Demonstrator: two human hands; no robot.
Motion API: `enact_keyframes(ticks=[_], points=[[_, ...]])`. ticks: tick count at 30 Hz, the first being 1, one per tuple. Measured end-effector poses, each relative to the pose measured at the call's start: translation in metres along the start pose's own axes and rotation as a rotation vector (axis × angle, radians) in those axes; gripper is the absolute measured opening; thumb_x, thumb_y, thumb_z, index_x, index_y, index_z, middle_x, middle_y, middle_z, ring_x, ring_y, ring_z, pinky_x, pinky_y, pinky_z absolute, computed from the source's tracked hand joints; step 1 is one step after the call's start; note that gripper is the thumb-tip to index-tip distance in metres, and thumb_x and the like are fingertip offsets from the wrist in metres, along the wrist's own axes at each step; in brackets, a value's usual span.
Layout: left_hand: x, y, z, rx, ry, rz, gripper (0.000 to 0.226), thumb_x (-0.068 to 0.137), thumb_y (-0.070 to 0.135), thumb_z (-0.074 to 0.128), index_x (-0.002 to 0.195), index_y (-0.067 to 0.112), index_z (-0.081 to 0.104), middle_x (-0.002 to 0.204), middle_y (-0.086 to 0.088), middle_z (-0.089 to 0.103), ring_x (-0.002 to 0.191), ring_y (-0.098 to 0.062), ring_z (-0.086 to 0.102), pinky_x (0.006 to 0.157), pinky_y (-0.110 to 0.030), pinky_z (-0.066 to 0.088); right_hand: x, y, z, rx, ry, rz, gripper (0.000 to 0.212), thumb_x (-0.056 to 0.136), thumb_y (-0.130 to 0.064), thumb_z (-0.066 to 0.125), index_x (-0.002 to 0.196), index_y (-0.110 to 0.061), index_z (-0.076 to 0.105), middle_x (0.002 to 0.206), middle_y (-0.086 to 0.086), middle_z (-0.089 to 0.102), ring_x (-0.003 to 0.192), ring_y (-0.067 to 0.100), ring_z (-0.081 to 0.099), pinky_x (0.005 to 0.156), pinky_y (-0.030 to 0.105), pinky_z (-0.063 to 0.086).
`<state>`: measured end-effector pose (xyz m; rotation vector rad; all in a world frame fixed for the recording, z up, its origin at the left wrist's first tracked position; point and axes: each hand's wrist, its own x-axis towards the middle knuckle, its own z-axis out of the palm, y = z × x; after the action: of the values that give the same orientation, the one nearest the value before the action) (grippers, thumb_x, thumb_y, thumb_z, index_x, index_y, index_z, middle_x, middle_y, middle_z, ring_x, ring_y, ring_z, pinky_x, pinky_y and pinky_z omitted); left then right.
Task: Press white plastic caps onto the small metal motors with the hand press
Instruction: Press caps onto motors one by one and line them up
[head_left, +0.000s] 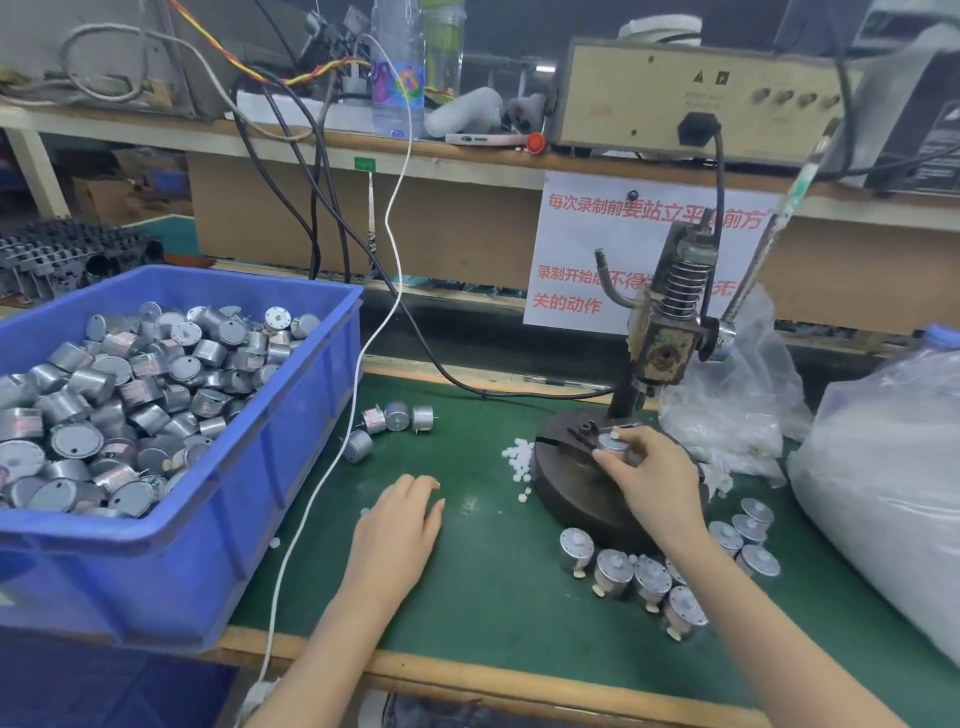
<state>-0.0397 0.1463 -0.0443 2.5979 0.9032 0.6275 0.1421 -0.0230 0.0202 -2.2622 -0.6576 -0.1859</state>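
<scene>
The hand press (665, 343) stands on a round dark base (571, 488) at the right of the green mat. My right hand (649, 478) grips a small metal motor (612, 443) with a white cap on top, on the base under the press head. My left hand (400, 525) rests flat and open on the mat, holding nothing. Loose white caps (519, 460) lie left of the base. Several capped motors (639, 577) stand in front of the base. A few bare motors (395, 418) lie beside the blue bin.
A blue bin (291, 467) full of metal motors fills the left side. Plastic bags (878, 467) crowd the right edge. A white cable (332, 457) runs across the mat past the bin. A shelf with a beige power unit (691, 98) hangs above.
</scene>
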Motion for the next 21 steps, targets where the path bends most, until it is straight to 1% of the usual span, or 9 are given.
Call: enact_keyframes(ticks=[1, 2, 6, 10, 14, 16, 17, 19, 21], points=[[0.0, 0.0, 0.0, 0.0, -0.003, 0.0, 0.025, 0.097, 0.034, 0.038, 0.114, 0.022, 0.052, 0.093, 0.009, 0.044, 0.1, -0.013, 0.049, 0.084, -0.037, 0.045, 0.004, 0.004, 0.0, -0.112, 0.026, -0.02, 0.033, 0.083, -0.033, 0.068, 0.111, -0.015, 0.065, 0.1, 0.004, 0.066, 0.102, 0.025, 0.057, 0.09, 0.043, 0.042], [0.0, 0.0, -0.001, 0.0, -0.003, 0.0, 0.024, 0.098, 0.033, 0.038, 0.111, 0.02, 0.053, 0.096, 0.008, 0.047, 0.1, -0.013, 0.05, 0.084, -0.037, 0.045, 0.008, 0.008, 0.001, -0.182, 0.042, -0.042, 0.034, 0.084, -0.034, 0.067, 0.111, -0.013, 0.064, 0.1, 0.005, 0.066, 0.102, 0.028, 0.057, 0.091, 0.044, 0.041], [0.0, -0.001, 0.0, -0.009, 0.021, -0.006, 0.023, 0.097, 0.03, 0.039, 0.101, 0.016, 0.057, 0.094, 0.006, 0.049, 0.096, -0.014, 0.051, 0.077, -0.033, 0.044, 0.02, 0.015, 0.007, -0.34, 0.087, -0.126, 0.036, 0.085, -0.036, 0.065, 0.11, -0.011, 0.063, 0.111, 0.01, 0.058, 0.108, 0.029, 0.045, 0.092, 0.039, 0.032], [0.001, -0.003, 0.002, -0.031, 0.052, -0.006, 0.02, 0.096, 0.026, 0.042, 0.093, 0.014, 0.058, 0.088, 0.005, 0.048, 0.09, -0.016, 0.051, 0.069, -0.031, 0.04, 0.028, 0.02, 0.007, -0.369, 0.098, -0.067, 0.04, 0.085, -0.04, 0.063, 0.111, -0.01, 0.06, 0.117, 0.013, 0.054, 0.112, 0.031, 0.042, 0.093, 0.041, 0.032], [0.001, -0.003, 0.003, -0.037, 0.06, -0.017, 0.019, 0.095, 0.024, 0.043, 0.09, 0.013, 0.057, 0.085, 0.006, 0.045, 0.088, -0.017, 0.051, 0.066, -0.03, 0.037, 0.026, 0.02, 0.01, -0.355, 0.092, -0.062, 0.043, 0.086, -0.041, 0.062, 0.116, -0.01, 0.057, 0.117, 0.014, 0.054, 0.111, 0.032, 0.044, 0.093, 0.042, 0.033], [0.001, -0.003, 0.003, -0.035, 0.063, -0.023, 0.018, 0.094, 0.024, 0.043, 0.089, 0.013, 0.057, 0.085, 0.006, 0.046, 0.087, -0.017, 0.052, 0.066, -0.029, 0.035, 0.028, 0.022, 0.007, -0.222, 0.031, -0.045, 0.052, 0.086, -0.04, 0.061, 0.126, -0.01, 0.05, 0.121, 0.015, 0.051, 0.115, 0.032, 0.044, 0.096, 0.043, 0.035], [0.001, -0.003, 0.003, -0.034, 0.065, -0.024, 0.018, 0.094, 0.024, 0.043, 0.088, 0.013, 0.057, 0.084, 0.006, 0.046, 0.085, -0.017, 0.052, 0.065, -0.029, 0.035, 0.03, 0.023, 0.003, -0.062, 0.004, -0.01, 0.055, 0.087, -0.037, 0.06, 0.132, -0.01, 0.044, 0.123, 0.015, 0.05, 0.116, 0.032, 0.045, 0.099, 0.044, 0.038], [0.001, -0.004, 0.004, -0.045, 0.07, -0.025, 0.017, 0.093, 0.023, 0.045, 0.085, 0.014, 0.057, 0.082, 0.006, 0.046, 0.081, -0.016, 0.051, 0.063, -0.028, 0.035, 0.036, 0.024, -0.012, 0.319, 0.013, 0.11, 0.055, 0.091, -0.022, 0.052, 0.141, -0.014, 0.032, 0.126, 0.01, 0.049, 0.115, 0.032, 0.05, 0.099, 0.046, 0.041], [0.002, -0.005, 0.005, -0.065, 0.076, -0.036, 0.015, 0.091, 0.022, 0.047, 0.081, 0.015, 0.057, 0.08, 0.007, 0.046, 0.076, -0.014, 0.051, 0.061, -0.027, 0.034, 0.049, 0.023, -0.032, 0.564, 0.095, 0.224, 0.053, 0.093, -0.01, 0.041, 0.144, -0.017, 0.027, 0.132, 0.007, 0.047, 0.115, 0.026, 0.049, 0.096, 0.036, 0.039]])
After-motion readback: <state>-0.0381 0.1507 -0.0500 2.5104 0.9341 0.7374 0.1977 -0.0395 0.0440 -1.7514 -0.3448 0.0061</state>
